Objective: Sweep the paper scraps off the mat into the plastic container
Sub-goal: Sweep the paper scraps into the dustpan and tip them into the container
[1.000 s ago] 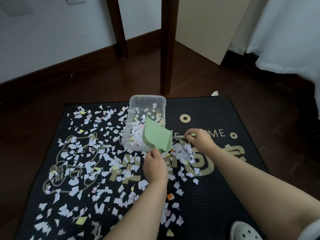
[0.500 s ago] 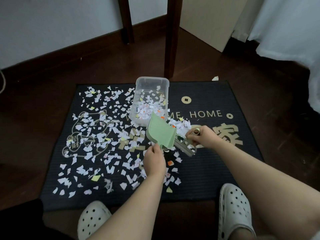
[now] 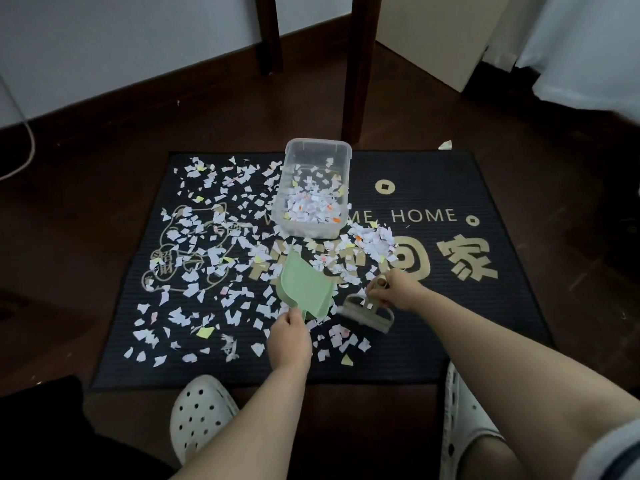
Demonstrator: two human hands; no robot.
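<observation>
A black doormat (image 3: 485, 306) lies on the wooden floor, its left half and middle strewn with paper scraps (image 3: 207, 244). A clear plastic container (image 3: 317, 150) stands at the mat's far middle with a heap of scraps inside. My left hand (image 3: 290, 337) grips the handle of a green dustpan (image 3: 304, 289), which sits low over the mat, mouth pointing away from me. My right hand (image 3: 398, 292) holds a small grey-green hand brush (image 3: 369, 315) just right of the dustpan, its head down on the mat.
Two dark wooden furniture legs (image 3: 356, 64) stand right behind the container. White clogs (image 3: 199, 410) on my feet sit at the mat's near edge. A white cable (image 3: 20, 147) lies far left, a pale board (image 3: 436, 32) leans at back right. One scrap (image 3: 445, 144) lies off the mat.
The dustpan came back from over the container and down to the mat's near middle. My right hand drew the brush toward me, beside the pan. The view pulled back and tilted down.
</observation>
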